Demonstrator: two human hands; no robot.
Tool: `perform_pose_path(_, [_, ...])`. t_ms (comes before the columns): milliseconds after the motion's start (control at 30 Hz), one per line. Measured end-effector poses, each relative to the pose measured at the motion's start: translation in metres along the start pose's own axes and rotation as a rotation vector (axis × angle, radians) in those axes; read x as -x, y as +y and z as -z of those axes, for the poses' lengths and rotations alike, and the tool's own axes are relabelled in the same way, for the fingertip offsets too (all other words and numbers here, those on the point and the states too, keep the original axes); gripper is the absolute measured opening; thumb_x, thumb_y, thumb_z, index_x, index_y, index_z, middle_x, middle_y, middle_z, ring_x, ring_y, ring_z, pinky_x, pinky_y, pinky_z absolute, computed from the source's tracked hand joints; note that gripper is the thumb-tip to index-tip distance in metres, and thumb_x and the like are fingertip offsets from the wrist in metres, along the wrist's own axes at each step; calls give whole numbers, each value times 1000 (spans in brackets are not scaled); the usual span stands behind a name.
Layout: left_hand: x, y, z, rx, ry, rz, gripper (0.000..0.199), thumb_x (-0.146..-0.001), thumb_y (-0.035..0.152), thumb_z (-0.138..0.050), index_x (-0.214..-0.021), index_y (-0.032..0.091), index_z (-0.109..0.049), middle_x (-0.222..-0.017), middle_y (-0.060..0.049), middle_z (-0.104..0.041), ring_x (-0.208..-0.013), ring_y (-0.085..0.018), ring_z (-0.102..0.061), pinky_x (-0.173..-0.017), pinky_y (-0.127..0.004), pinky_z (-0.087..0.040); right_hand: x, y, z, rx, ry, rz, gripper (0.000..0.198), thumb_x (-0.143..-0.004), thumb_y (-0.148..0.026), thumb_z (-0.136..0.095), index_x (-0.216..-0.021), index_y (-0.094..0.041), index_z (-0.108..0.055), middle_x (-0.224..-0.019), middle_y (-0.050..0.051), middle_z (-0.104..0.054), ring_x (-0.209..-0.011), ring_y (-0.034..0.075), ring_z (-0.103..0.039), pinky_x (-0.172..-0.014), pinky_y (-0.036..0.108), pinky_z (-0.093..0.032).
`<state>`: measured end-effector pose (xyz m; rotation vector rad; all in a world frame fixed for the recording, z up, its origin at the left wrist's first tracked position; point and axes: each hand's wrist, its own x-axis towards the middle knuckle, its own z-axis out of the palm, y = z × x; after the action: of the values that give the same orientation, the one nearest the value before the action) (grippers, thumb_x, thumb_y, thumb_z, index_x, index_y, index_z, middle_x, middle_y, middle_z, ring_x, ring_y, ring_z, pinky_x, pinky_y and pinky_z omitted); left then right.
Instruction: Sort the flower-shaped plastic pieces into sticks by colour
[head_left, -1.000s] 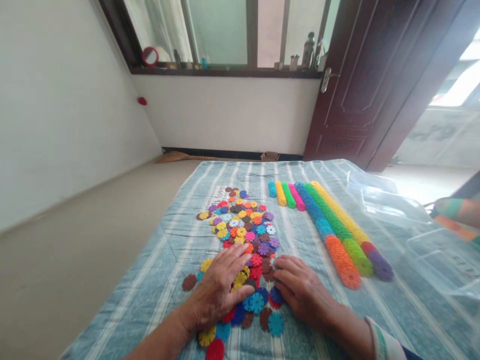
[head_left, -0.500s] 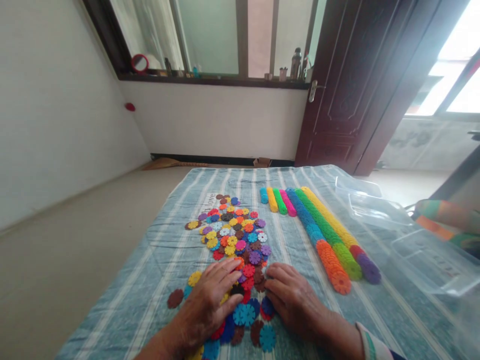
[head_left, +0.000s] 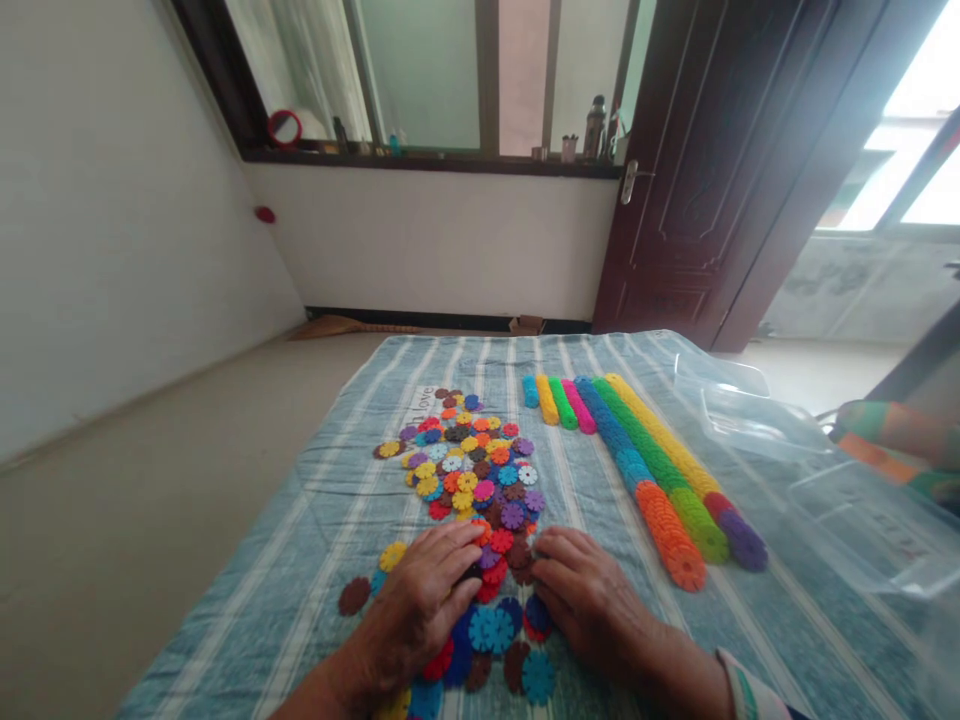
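A loose pile of colourful notched plastic discs [head_left: 466, 482] runs down the middle of the striped cloth. My left hand [head_left: 426, 592] lies palm down over the pile's near left side, its fingers stretched out and its thumb apart, covering some discs. On the opposite side, my right hand [head_left: 592, 592] rests with slightly bent fingers against the pile's edge, touching brown and dark blue discs. Neither hand has a disc lifted. Between them lie red discs [head_left: 493, 575] and light blue discs [head_left: 491, 628]. A brown disc [head_left: 355, 596] sits apart at the left.
Long rows of stacked discs [head_left: 646, 450] lie to the right, sorted by colour, beside shorter rows [head_left: 559, 402]. Clear plastic containers [head_left: 761, 420] stand at the right edge. A striped cloth [head_left: 300, 560] covers the surface. Beyond it are a dark red door [head_left: 697, 180] and a windowsill.
The view has shifted very slightly. Both hands stay in nearly the same places, with the left thumb drawn a little closer to its fingers. No disc has been visibly picked up.
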<state>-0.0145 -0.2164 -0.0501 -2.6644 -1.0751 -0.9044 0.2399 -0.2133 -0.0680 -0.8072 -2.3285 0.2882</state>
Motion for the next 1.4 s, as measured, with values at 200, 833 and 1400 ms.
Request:
perform_pose_path(200, [0, 2, 2, 41, -25, 36, 20, -90, 15, -57, -108, 17, -67, -120, -9, -72, -113, -21, -67, -100, -38, -57, 1, -1, 1, 8, 13, 7, 21, -100, -13, -44, -93, -18, -63, -95, 9, -65, -95, 22, -58, -85, 37, -51])
perform_pose_path(833, [1, -2, -4, 23, 61, 18, 25, -92, 11, -51, -111, 18, -65, -113, -8, -75, -105, -18, -70, -95, -33, -59, 1, 0, 2, 42, 9, 7, 23, -101, -16, -43, -95, -19, -65, -96, 8, -64, -96, 21, -59, -87, 37, -52])
perform_pose_path(1400, [1, 0, -4, 60, 30, 37, 23, -91, 12, -54, -110, 18, -68, -113, -8, -75, -107, -19, -69, -97, -35, -57, 0, -3, 4, 52, 20, 16, 25, -101, -15, -42, -92, -18, -65, -95, 10, -66, -97, 23, -59, -88, 39, -52])
